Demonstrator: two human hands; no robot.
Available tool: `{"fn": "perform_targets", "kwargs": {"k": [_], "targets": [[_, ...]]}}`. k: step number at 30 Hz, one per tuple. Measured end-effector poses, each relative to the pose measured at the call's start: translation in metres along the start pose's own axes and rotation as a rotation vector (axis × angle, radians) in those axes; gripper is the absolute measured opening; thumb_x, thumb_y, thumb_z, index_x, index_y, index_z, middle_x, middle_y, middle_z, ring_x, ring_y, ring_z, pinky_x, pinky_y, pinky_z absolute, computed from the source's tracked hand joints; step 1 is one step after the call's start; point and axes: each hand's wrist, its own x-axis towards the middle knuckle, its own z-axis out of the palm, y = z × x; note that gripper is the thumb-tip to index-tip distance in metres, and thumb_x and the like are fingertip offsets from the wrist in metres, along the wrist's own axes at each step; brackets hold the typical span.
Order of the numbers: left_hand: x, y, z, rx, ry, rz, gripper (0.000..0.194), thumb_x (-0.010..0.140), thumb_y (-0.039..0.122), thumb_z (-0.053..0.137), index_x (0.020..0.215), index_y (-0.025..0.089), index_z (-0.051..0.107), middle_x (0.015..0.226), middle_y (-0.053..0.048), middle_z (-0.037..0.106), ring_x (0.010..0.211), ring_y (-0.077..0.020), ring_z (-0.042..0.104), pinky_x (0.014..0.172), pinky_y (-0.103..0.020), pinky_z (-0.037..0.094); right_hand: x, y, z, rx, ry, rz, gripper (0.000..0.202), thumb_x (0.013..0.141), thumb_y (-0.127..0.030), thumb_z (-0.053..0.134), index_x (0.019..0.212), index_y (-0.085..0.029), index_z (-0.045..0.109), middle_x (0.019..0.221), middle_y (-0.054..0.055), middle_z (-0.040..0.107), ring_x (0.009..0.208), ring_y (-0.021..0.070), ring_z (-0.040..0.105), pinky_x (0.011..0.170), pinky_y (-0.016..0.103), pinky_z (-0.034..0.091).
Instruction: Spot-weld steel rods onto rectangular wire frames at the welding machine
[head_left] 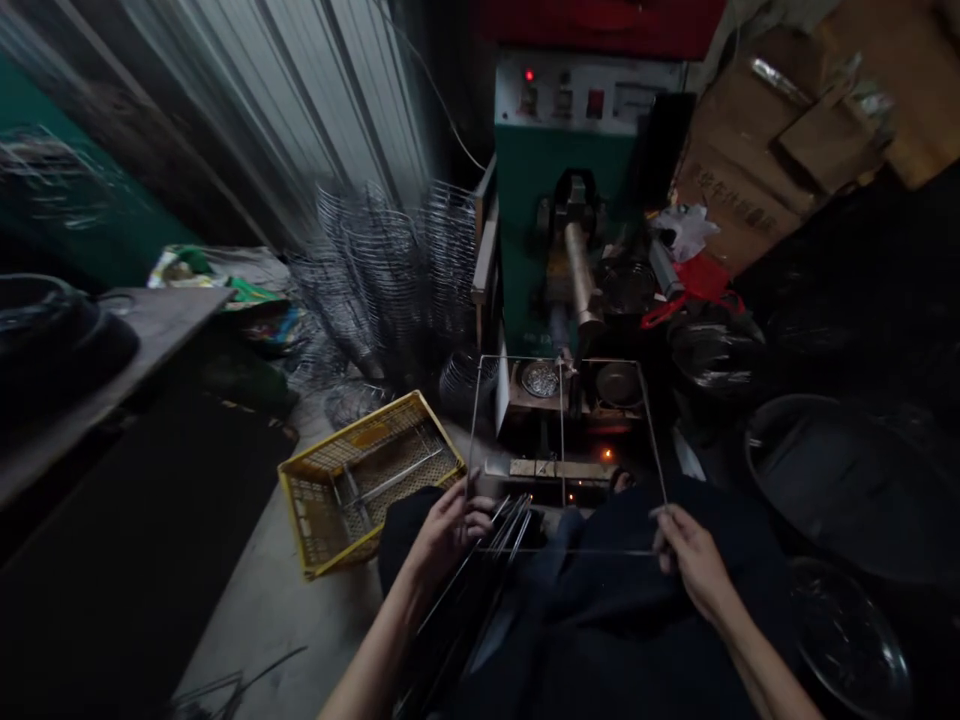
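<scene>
A thin rectangular wire frame [562, 430] with one middle wire spans the space in front of me. My left hand [454, 520] pinches its left side, and my right hand [682, 545] grips its right side. The far edge of the frame is at the electrodes of a green spot welding machine [517, 240]; whether it touches them I cannot tell. Several loose metal rods [514, 525] lie on my lap beside my left hand. Small orange sparks glow below the frame, near a wooden bar [562, 469].
A yellow plastic crate [375, 430] with a few rods stands on the floor at left. Stacks of wire rings [382, 260] rise behind it. A small dish of metal bits [540, 379] sits under the electrodes. Cardboard boxes [739, 205] and a large dark basin [847, 480] are at right.
</scene>
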Motion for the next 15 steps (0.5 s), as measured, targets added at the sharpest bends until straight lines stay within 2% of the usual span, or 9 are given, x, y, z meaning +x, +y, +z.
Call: {"fn": "perform_targets", "kwargs": {"k": [2,4,7,9,11,13,15], "targets": [[-0.004,0.020,-0.004,-0.017,-0.079,-0.085,0.080,0.077,0.066,0.061,0.140,0.020,0.044,0.102,-0.016,0.072,0.054,-0.0166,0.066,0.049,-0.026,0.050,-0.044,0.018,0.000,0.045,-0.006,0.057,0.031,0.083,-0.057,0.058,0.092,-0.028,0.061,0.062,-0.002,0.055,0.042,0.0155,0.053,0.039,0.027,0.040],[0.012,0.050,0.008,0.035,-0.171,-0.156,0.091,0.073,0.081,0.046,0.139,0.019,0.045,0.106,-0.021,0.070,0.053,-0.0221,0.067,0.047,-0.031,0.050,-0.062,0.019,-0.002,0.077,0.011,0.077,0.029,0.084,-0.056,0.058,0.093,-0.028,0.061,0.066,-0.002,0.055,0.044,0.0158,0.055,0.041,0.028,0.042],[0.050,0.093,0.051,0.130,-0.250,-0.211,0.094,0.073,0.086,0.034,0.142,0.022,0.041,0.106,-0.020,0.071,0.060,-0.0265,0.069,0.054,-0.038,0.052,-0.052,0.006,-0.013,0.073,0.081,0.029,0.031,0.084,-0.055,0.060,0.095,-0.026,0.059,0.068,-0.002,0.057,0.046,0.0141,0.056,0.043,0.026,0.044],[0.071,0.114,0.084,0.180,-0.241,-0.174,0.094,0.075,0.085,0.028,0.141,0.020,0.042,0.102,-0.020,0.071,0.058,-0.0247,0.067,0.055,-0.038,0.052,-0.037,-0.001,-0.027,0.039,0.123,-0.022,0.034,0.084,-0.056,0.059,0.097,-0.025,0.060,0.068,-0.001,0.057,0.046,0.0137,0.056,0.043,0.026,0.044],[0.083,0.130,0.109,0.224,-0.214,-0.120,0.095,0.077,0.085,0.023,0.139,0.016,0.045,0.096,-0.019,0.072,0.053,-0.0218,0.064,0.051,-0.035,0.050,-0.024,-0.001,-0.040,0.007,0.148,-0.058,0.037,0.084,-0.058,0.059,0.098,-0.024,0.062,0.068,-0.001,0.057,0.045,0.0139,0.056,0.042,0.026,0.044],[0.088,0.141,0.122,0.277,-0.183,-0.096,0.095,0.077,0.084,0.022,0.135,0.013,0.050,0.085,-0.017,0.072,0.045,-0.0179,0.057,0.043,-0.030,0.044,-0.016,0.006,-0.049,-0.025,0.166,-0.080,0.039,0.083,-0.059,0.058,0.098,-0.023,0.063,0.067,0.000,0.057,0.046,0.0149,0.057,0.043,0.027,0.046],[0.085,0.146,0.127,0.353,-0.140,-0.108,0.086,0.080,0.080,0.031,0.123,0.011,0.059,0.065,-0.009,0.067,0.035,-0.0118,0.045,0.035,-0.024,0.034,-0.011,0.013,-0.053,-0.065,0.194,-0.096,0.039,0.084,-0.058,0.058,0.098,-0.023,0.064,0.070,0.001,0.060,0.047,0.0162,0.058,0.045,0.029,0.048]]}}
